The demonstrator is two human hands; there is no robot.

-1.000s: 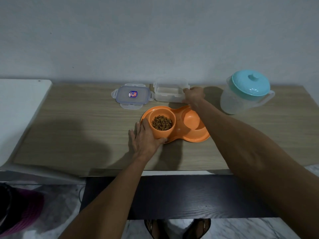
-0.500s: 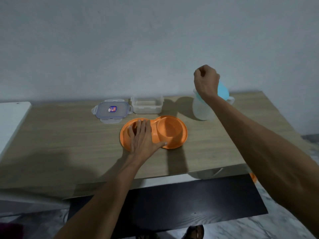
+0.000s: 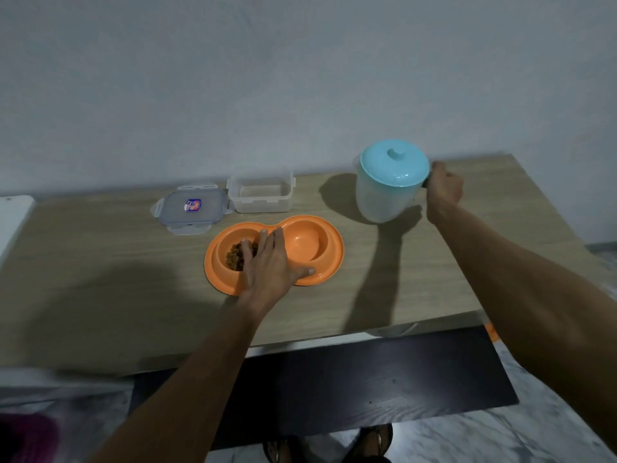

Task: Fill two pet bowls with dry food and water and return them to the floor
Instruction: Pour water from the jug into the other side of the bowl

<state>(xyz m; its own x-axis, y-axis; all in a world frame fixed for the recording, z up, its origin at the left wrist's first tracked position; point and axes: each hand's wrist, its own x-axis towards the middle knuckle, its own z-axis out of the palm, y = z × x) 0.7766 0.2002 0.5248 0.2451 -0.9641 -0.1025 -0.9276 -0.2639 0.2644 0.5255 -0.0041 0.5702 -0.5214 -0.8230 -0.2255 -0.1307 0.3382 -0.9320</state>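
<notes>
An orange double pet bowl (image 3: 329,262) lies on the wooden table (image 3: 100,262). Its left cup holds brown dry food (image 3: 233,257); its right cup (image 3: 305,240) looks empty. My left hand (image 3: 270,262) rests flat on the bowl's middle, fingers spread, partly covering the food. A translucent water jug (image 3: 384,192) with a light blue lid (image 3: 395,162) stands tilted at the back right, lifted slightly. My right hand (image 3: 444,187) is closed around its handle, which is hidden by the fingers.
An empty clear food container (image 3: 260,193) stands behind the bowl, its lid (image 3: 190,208) lying flat to its left. A white surface (image 3: 13,222) adjoins the table's left edge. A dark lower shelf (image 3: 367,389) and marble floor lie below; my feet show at the bottom.
My right hand came down from above the jug and closed on its handle, tilting the jug. My left hand stayed on the bowl. The view shifted.
</notes>
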